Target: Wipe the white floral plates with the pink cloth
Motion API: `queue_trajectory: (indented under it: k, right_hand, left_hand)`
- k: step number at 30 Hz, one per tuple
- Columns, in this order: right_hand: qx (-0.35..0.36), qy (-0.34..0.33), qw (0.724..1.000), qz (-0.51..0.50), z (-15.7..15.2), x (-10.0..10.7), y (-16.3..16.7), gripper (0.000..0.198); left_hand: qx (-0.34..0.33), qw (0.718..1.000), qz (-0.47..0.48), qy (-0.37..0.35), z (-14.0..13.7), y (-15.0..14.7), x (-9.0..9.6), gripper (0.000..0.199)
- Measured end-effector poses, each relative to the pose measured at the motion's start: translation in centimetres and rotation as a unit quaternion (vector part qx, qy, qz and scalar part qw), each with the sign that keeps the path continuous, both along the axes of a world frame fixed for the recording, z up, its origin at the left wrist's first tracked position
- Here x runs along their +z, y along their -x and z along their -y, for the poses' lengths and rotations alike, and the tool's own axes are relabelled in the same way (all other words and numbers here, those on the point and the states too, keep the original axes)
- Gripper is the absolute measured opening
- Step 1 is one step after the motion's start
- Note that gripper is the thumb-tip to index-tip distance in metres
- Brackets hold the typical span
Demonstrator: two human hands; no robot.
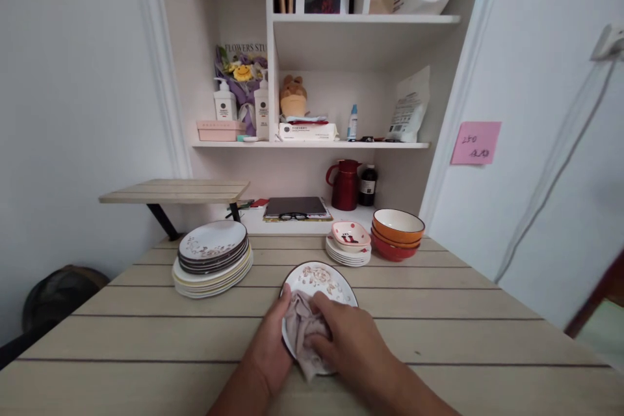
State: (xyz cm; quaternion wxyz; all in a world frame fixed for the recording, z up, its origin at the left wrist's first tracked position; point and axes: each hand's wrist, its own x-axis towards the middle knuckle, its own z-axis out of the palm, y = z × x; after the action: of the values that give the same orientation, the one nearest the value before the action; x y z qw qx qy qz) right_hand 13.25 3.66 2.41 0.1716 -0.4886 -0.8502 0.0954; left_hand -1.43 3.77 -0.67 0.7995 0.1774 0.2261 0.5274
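One dark-rimmed floral plate [322,278], over the tabletop [146,331]: the left hand [272,337] is gripping its left edge, thumb uppermost, other fingers hidden, apparently steadying it while the right hand [359,337] is pinching a bunched cloth [301,322] in its fingers against the face. Stacked plates [213,263] and nested bowls [397,235] are standing apart, seemingly sorted by kind.

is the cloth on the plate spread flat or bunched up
Bunched up: the cloth shows creased folds gathered at the right hand, and the flowered far part of the plate is uncovered.
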Motion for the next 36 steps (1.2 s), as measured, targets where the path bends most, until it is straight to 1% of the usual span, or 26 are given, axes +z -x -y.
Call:
queue_trajectory:
  k: [2, 4, 6, 8, 9, 10, 12, 13, 15, 18, 20, 23, 25, 26, 29, 31, 34, 36]
  right_hand:
    - [-0.023, -0.029, 0.999, -0.002, -0.5, 0.2, 0.4, 0.030]
    - [-0.067, -0.050, 0.996, 0.002, -1.3, 0.6, 0.0, 0.029]
    - [-0.120, -0.057, 0.991, 0.012, -2.1, 1.0, -1.1, 0.027]
    - [-0.146, -0.048, 0.987, 0.038, -2.4, 1.2, -2.4, 0.026]
    - [-0.140, -0.036, 0.988, 0.058, -2.3, 1.1, -2.9, 0.025]
    - [-0.113, -0.019, 0.990, 0.082, -2.2, 1.1, -3.3, 0.021]
    - [-0.034, 0.016, 0.994, 0.106, -1.5, 0.8, -3.6, 0.016]
    - [0.007, 0.028, 0.994, 0.103, -1.2, 0.6, -3.4, 0.017]
    - [0.044, 0.028, 0.996, 0.070, -0.5, 0.3, -2.4, 0.020]
    - [0.019, -0.010, 1.000, 0.001, -0.3, 0.3, -0.6, 0.026]
    - [-0.007, -0.037, 0.999, -0.023, -0.8, 0.4, 0.1, 0.039]
    - [-0.067, -0.064, 0.995, -0.039, -1.9, 0.7, -0.5, 0.062]
    - [-0.101, -0.066, 0.992, -0.028, -2.5, 0.7, -1.6, 0.068]
    - [-0.104, -0.060, 0.993, -0.013, -2.7, 0.7, -2.3, 0.067]
    - [-0.078, -0.035, 0.996, 0.036, -2.8, 0.4, -3.7, 0.049]
    - [-0.041, -0.015, 0.998, 0.049, -2.5, 0.3, -4.0, 0.042]
    - [0.029, 0.014, 0.998, 0.050, -1.4, 0.1, -3.4, 0.036]
    - [0.059, 0.016, 0.998, 0.032, -0.6, -0.1, -2.5, 0.039]
  left_hand:
    - [0.002, 1.000, -0.001, -0.008, 0.0, -0.1, 0.0, 0.056]
    - [0.004, 1.000, 0.000, -0.010, 0.0, -0.2, 0.0, 0.058]
    - [0.003, 1.000, -0.001, -0.008, 0.2, -0.3, 0.1, 0.061]
    - [0.002, 1.000, -0.004, 0.000, 0.4, -0.4, 0.2, 0.065]
    - [0.001, 1.000, -0.006, 0.006, 0.5, -0.3, 0.3, 0.066]
    - [0.000, 1.000, -0.007, 0.010, 0.5, -0.3, 0.3, 0.067]
    - [-0.006, 1.000, -0.008, 0.017, 0.6, -0.3, 0.4, 0.067]
    - [-0.010, 1.000, -0.009, 0.018, 0.6, -0.2, 0.4, 0.067]
    - [-0.011, 1.000, -0.015, 0.016, 0.5, -0.2, 0.4, 0.065]
    - [0.004, 1.000, -0.020, 0.001, 0.3, -0.3, 0.5, 0.060]
    - [0.012, 1.000, -0.010, -0.013, 0.3, -0.4, 0.5, 0.057]
    - [0.001, 1.000, 0.009, -0.017, 0.4, -0.6, 0.6, 0.057]
    - [-0.008, 1.000, 0.017, -0.013, 0.5, -0.6, 0.7, 0.059]
    - [-0.011, 1.000, 0.018, -0.012, 0.5, -0.6, 0.8, 0.060]
    - [-0.010, 1.000, 0.017, -0.007, 0.6, -0.5, 0.8, 0.063]
    - [-0.008, 1.000, 0.013, -0.002, 0.6, -0.3, 0.7, 0.064]
    - [-0.002, 1.000, 0.007, 0.000, 0.4, 0.0, 0.4, 0.063]
    - [0.002, 1.000, 0.006, -0.005, 0.3, 0.1, 0.2, 0.063]
